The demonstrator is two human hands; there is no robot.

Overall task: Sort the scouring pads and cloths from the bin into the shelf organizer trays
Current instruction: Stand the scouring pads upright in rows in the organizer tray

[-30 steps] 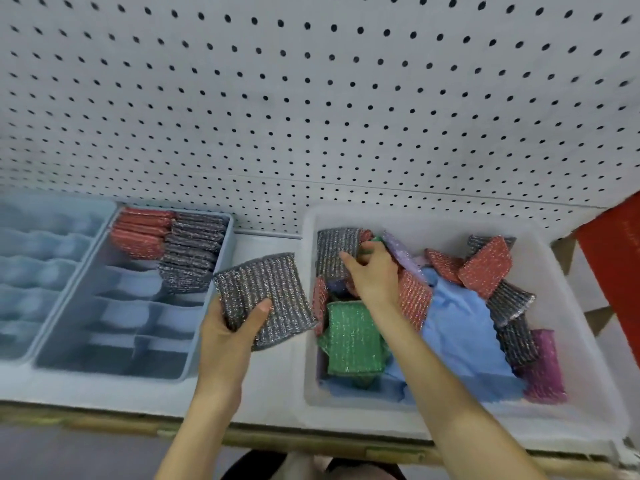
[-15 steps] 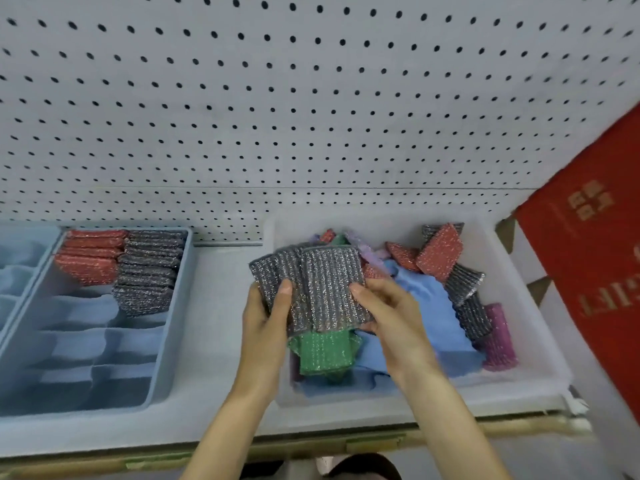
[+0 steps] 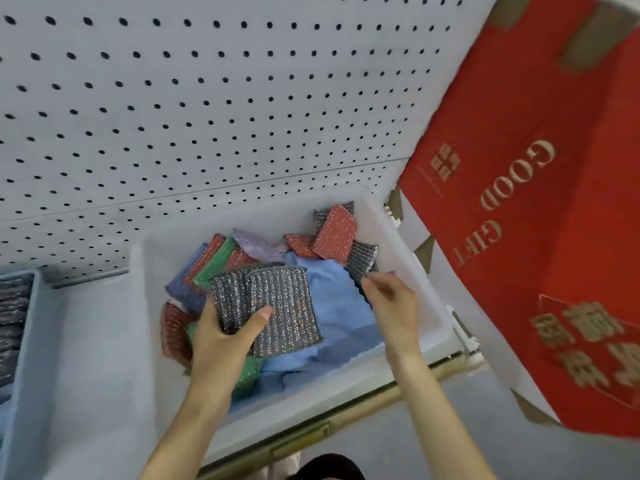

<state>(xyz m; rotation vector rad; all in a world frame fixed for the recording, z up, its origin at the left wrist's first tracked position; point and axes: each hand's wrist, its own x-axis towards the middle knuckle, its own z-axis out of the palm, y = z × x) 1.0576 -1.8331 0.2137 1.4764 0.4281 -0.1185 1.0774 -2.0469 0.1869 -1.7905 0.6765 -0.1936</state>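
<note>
Over the bin, left hand grips silver pads pointing away, right hand unclear.

Right hand now at grey pad

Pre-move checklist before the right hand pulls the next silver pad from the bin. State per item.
1. Left hand grips the two silver pads: ok, thumb across the top.
2. Right hand at the next silver pad: ok, fingertips at its lower edge.
3. Pinch closed on that pad: cannot tell.
4. Target pad free of neighbours: not ok, a red pad overlaps its top.
5. Free slot in the organizer tray: cannot tell, only its edge is in view.
</note>
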